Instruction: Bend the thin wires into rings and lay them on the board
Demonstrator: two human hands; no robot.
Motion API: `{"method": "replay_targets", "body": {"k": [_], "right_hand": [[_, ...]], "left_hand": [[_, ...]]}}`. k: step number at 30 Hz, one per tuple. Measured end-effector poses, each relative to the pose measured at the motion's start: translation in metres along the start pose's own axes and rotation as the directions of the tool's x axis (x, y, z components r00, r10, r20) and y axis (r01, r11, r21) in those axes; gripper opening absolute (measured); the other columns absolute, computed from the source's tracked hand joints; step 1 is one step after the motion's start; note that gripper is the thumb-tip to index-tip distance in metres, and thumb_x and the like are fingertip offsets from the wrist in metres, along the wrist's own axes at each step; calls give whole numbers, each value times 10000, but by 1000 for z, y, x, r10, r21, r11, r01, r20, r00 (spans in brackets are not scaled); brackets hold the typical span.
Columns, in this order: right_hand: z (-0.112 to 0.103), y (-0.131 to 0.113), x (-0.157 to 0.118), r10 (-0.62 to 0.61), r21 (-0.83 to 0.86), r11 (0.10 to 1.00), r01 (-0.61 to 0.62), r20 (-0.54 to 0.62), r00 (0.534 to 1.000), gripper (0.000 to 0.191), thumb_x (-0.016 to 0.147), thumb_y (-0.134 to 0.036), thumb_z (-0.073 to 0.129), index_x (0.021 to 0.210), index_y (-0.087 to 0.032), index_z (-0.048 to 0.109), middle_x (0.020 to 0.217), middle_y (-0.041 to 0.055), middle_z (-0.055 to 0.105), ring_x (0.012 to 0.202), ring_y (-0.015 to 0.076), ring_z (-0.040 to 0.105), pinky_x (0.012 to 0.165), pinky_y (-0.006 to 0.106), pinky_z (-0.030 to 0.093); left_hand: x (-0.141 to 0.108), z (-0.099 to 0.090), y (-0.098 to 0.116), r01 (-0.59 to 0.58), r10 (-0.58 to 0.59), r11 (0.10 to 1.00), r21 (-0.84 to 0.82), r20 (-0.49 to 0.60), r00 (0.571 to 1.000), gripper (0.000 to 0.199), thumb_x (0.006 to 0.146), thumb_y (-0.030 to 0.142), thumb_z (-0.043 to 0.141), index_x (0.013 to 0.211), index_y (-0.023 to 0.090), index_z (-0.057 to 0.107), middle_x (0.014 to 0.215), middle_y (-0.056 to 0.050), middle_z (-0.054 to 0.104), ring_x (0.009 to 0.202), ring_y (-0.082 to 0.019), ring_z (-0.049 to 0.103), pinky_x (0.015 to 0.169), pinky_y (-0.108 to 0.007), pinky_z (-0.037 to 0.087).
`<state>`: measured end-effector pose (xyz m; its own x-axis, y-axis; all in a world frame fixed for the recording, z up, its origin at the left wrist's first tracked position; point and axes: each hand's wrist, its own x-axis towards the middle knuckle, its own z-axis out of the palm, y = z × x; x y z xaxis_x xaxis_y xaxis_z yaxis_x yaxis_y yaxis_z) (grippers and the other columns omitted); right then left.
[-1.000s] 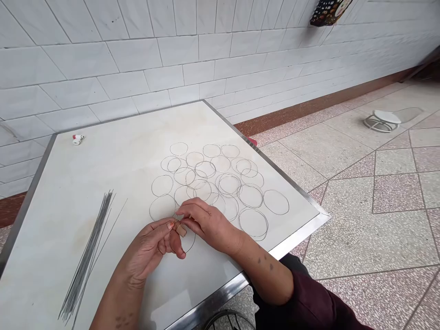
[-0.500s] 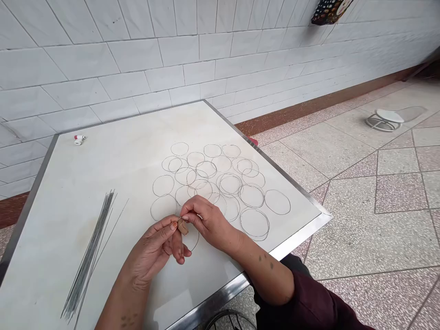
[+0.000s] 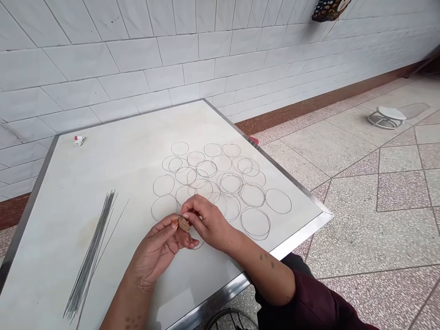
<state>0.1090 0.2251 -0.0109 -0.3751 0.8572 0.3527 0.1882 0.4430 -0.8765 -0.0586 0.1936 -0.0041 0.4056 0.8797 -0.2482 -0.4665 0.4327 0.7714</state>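
Note:
Thumb and index finger of my left hand [image 3: 164, 243] pinch a thin wire; its other fingers curl beneath. Against it, fingertips touching or nearly so, my right hand [image 3: 209, 223] pinches the wire too. The wire [image 3: 199, 248] curves in a loop below the hands. A small brown piece [image 3: 184, 224], perhaps tape around a finger, shows between the hands. Several thin wire rings [image 3: 255, 223] lie flat beyond and to the right of my hands, many overlapping. To the left lies a bundle of straight grey wires [image 3: 90, 256].
The white table [image 3: 113, 160] has a metal edge and stands against a tiled wall [image 3: 134, 52]. A small red and white item [image 3: 79, 140] sits near its far left corner. On the floor at right is a low white stool [image 3: 387, 118].
The lower fingers of my left hand have curled upward, and the wire loop beneath has shifted. Both hands keep their pinch at nearly the same spot.

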Motion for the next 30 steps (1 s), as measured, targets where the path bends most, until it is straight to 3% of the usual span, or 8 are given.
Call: {"method": "replay_targets", "body": {"k": [4, 12, 17, 20, 24, 28, 30], "right_hand": [[-3, 4, 1, -44, -29, 999, 45, 40, 998, 119, 971, -171, 461, 915, -210, 560, 887, 18, 569, 808, 140, 553, 726, 273, 480], [-1, 8, 0, -103, -10, 995, 104, 66, 992, 114, 983, -168, 474, 935, -204, 572, 885, 18, 573, 841, 141, 549, 748, 268, 475], [-3, 9, 1, -89, 35, 996, 86, 66, 994, 125, 977, -153, 489, 910, -211, 579, 859, 2, 570, 821, 129, 550, 738, 252, 474], [-12, 10, 3, -103, 42, 994, 97, 157, 982, 119, 978, -159, 483, 925, -211, 576, 880, 3, 558, 797, 121, 544, 724, 248, 477], [-24, 12, 8, -129, 0, 991, 133, 243, 961, 133, 984, -165, 462, 944, -206, 582, 924, 17, 569, 816, 127, 546, 722, 257, 478], [-22, 16, 10, -121, 25, 993, 119, 165, 979, 122, 985, -217, 503, 941, -214, 617, 916, 20, 597, 849, 137, 573, 759, 269, 500], [-18, 18, 10, -132, 62, 990, 125, 113, 985, 112, 979, -234, 525, 958, -219, 634, 921, 24, 601, 874, 143, 583, 778, 275, 509]], "left_hand": [[1, -3, 2, 36, -36, 999, -17, 3, 999, 175, 884, 266, 640, 812, 130, 724, 672, -32, 648, 651, -148, 601, 789, -401, 563], [1, -1, 5, 97, -97, 995, -1, -89, 991, 199, 844, 315, 699, 777, 130, 730, 449, 32, 538, 457, -111, 548, 623, -314, 570], [-1, 0, 6, 91, -90, 996, 16, -70, 994, 173, 822, 308, 723, 778, 140, 733, 416, 43, 519, 441, -111, 547, 620, -308, 565], [-1, 0, 3, 95, -93, 994, 47, -36, 995, 169, 835, 302, 710, 771, 147, 731, 415, 30, 544, 450, -121, 565, 665, -328, 564], [2, 0, -4, 79, -79, 995, 63, -10, 997, 170, 870, 296, 674, 791, 159, 734, 527, -4, 625, 554, -139, 616, 773, -364, 553], [6, 2, -9, 28, -26, 999, 33, -53, 998, 154, 864, 283, 684, 823, 148, 746, 734, -32, 665, 747, -162, 638, 906, -422, 524], [6, 2, -9, 9, -8, 1000, 7, -64, 998, 146, 848, 271, 704, 800, 140, 744, 777, -31, 647, 751, -149, 609, 910, -434, 529]]}}
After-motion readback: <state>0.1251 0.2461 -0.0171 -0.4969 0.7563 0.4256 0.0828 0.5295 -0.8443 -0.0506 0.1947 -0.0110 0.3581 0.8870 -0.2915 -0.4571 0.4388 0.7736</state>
